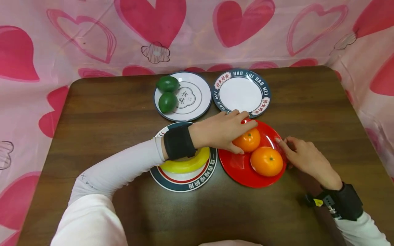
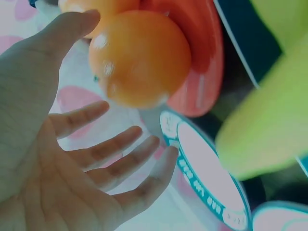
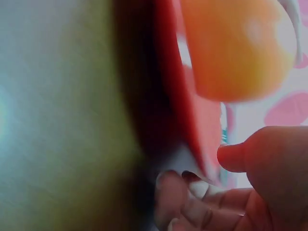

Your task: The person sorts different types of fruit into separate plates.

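Note:
My left hand (image 1: 220,131) reaches over the red plate (image 1: 237,169), its fingers spread above the farther orange (image 1: 247,140). The left wrist view shows the palm and straight fingers apart from the nearer-looking orange (image 2: 142,60), with the thumb overlapping the other one. At the plate's right rim is my right hand (image 1: 311,162). It pinches that rim, thumb on top and fingers curled beneath, as the right wrist view shows. A second orange (image 1: 267,161) lies on the plate's near side, left of the right thumb.
Left of the red plate, a patterned plate (image 1: 181,187) holds a yellow banana (image 1: 189,164), partly under my left wrist. Behind stand a white plate (image 1: 197,82) with two green lemon-shaped fruits (image 1: 168,102) and a blue-rimmed plate (image 1: 241,90). Heart-printed cloth (image 1: 191,34) hangs around the wooden table (image 1: 107,102).

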Available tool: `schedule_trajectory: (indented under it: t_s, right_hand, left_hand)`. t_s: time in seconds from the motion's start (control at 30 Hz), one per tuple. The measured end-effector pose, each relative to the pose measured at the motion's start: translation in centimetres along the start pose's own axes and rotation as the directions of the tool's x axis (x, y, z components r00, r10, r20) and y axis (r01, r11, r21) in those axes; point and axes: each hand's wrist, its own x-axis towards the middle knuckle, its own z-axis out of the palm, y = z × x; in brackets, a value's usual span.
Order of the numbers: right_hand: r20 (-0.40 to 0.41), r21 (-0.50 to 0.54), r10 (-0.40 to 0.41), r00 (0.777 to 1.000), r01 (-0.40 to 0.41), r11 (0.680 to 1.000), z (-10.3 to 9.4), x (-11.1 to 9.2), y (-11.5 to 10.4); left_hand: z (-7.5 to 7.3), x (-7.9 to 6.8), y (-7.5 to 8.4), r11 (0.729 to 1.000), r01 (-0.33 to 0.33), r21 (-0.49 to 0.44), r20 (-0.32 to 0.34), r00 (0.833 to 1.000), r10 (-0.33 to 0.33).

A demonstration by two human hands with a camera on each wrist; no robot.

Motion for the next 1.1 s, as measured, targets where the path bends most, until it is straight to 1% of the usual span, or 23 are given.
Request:
schedule_trajectory:
  t_s: [0.1, 0.2, 0.27, 0.37, 0.43, 0.5, 0.57, 0.67, 0.77, 0.83, 0.93, 1.1]
  right_hand:
    - [-0.043, -0.049, -0.005, 0.999, 0.002, 0.999, -2.1, 1.2, -0.9]
    - [-0.106, -0.053, -0.029, 0.994, 0.024, 0.998, -4.3, 3.4, -2.2]
    - [-0.149, -0.038, -0.057, 0.987, 0.052, 0.998, -5.4, 5.2, -3.0]
    - [-0.172, 0.021, -0.063, 0.983, 0.067, 0.998, -6.7, 8.1, -3.7]
    - [-0.157, 0.073, -0.042, 0.987, 0.054, 0.996, -7.1, 10.0, -3.9]
    - [-0.129, 0.121, -0.003, 0.992, 0.018, 0.992, -7.3, 11.8, -4.0]
    - [-0.109, 0.144, 0.020, 0.994, -0.004, 0.990, -7.3, 13.3, -4.0]
    - [-0.086, 0.136, 0.010, 0.996, 0.002, 0.991, -7.2, 14.9, -4.0]
    - [-0.079, 0.114, -0.030, 0.996, 0.039, 0.993, -7.1, 15.6, -4.1]
    - [-0.077, 0.106, -0.044, 0.996, 0.052, 0.993, -7.1, 15.7, -4.2]
    - [-0.078, 0.085, -0.044, 0.996, 0.051, 0.995, -7.1, 15.7, -4.2]
    - [-0.069, 0.047, -0.029, 0.997, 0.032, 0.998, -7.0, 15.5, -4.3]
  left_hand:
    - [-0.2, -1.8, -0.8, 0.999, 0.034, -0.026, -0.061, 0.998, -0.035]
    - [-0.1, -3.4, -1.5, 0.996, 0.073, -0.053, -0.101, 0.992, -0.078]
    - [0.2, -4.3, -1.8, 0.994, 0.082, -0.078, -0.120, 0.989, -0.091]
    - [0.7, -5.2, -2.0, 0.990, 0.083, -0.116, -0.132, 0.986, -0.098]
    - [1.1, -5.6, -2.0, 0.988, 0.085, -0.132, -0.135, 0.986, -0.103]
    - [1.4, -6.1, -2.0, 0.985, 0.089, -0.150, -0.136, 0.985, -0.110]
    - [1.7, -6.4, -2.0, 0.982, 0.093, -0.167, -0.139, 0.983, -0.117]
    - [2.0, -7.0, -2.3, 0.977, 0.092, -0.194, -0.143, 0.982, -0.121]
    - [1.6, -7.6, -2.7, 0.972, 0.106, -0.212, -0.165, 0.976, -0.142]
    - [1.0, -8.2, -3.1, 0.971, 0.132, -0.202, -0.192, 0.966, -0.171]
    - [-0.2, -9.3, -3.8, 0.969, 0.184, -0.162, -0.259, 0.940, -0.222]
    - [-2.1, -10.9, -5.6, 0.952, 0.290, -0.095, -0.363, 0.880, -0.305]
